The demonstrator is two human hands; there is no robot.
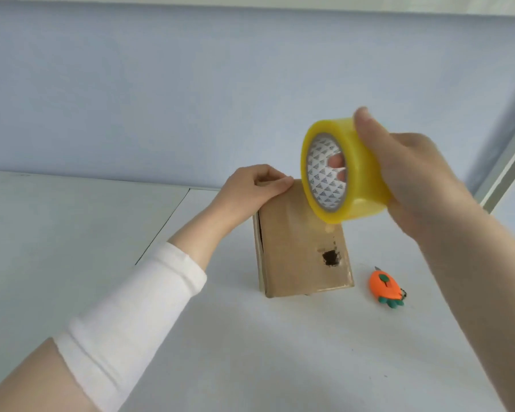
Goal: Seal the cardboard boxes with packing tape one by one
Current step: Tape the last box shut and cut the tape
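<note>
Our left hand (252, 185) grips the top far edge of the cardboard box (302, 248), mid-table (72, 233). Our right hand (414, 179) holds the yellow tape roll (344, 169) above it, fingers through its core. Orange cutter (385, 288) lies right of the box.

I see a small orange carrot-shaped plastic cutter (385, 288) lying flat on the white tabletop (280, 358), toward the right of my view. Its green leafy end points toward me and a short grey blade tip shows at its far end. A thin dark seam (167, 224) runs across the tabletop on the left, parting two panels. Behind stands a plain pale blue wall (191, 84), and at the far right I make out a slanting white frame strip (509, 162).
</note>
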